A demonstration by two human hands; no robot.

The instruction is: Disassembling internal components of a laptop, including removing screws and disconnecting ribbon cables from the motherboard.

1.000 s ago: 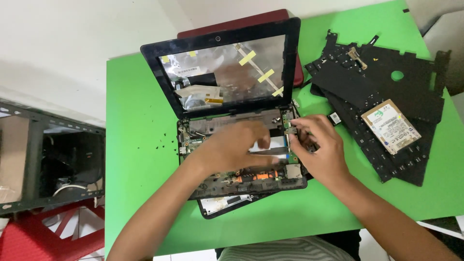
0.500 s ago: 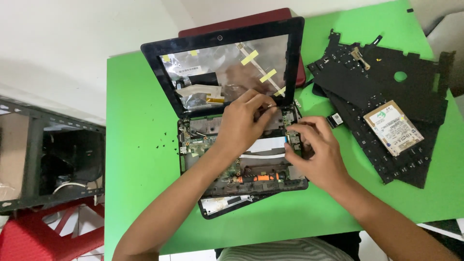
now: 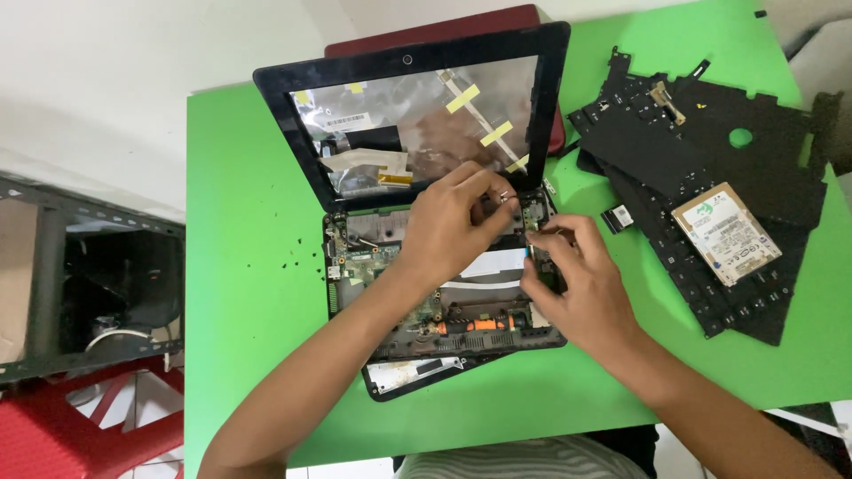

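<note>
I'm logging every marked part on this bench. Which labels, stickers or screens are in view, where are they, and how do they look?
Hard drive label: white rectangle with small green mark, atop black panels, right.
Screen frame: black bezel, panel removed, silvery back exposed, upright behind the base.
White sticker: small rectangle, upper left inside frame.
Yellow tape strips: several, inside frame.
Small white tag: on black connector, right of both hands.

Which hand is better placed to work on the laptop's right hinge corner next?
Probably the left hand: its fingers already pinch at the hinge corner of the opened laptop. The right hand rests lower, along the base's right edge.
</note>
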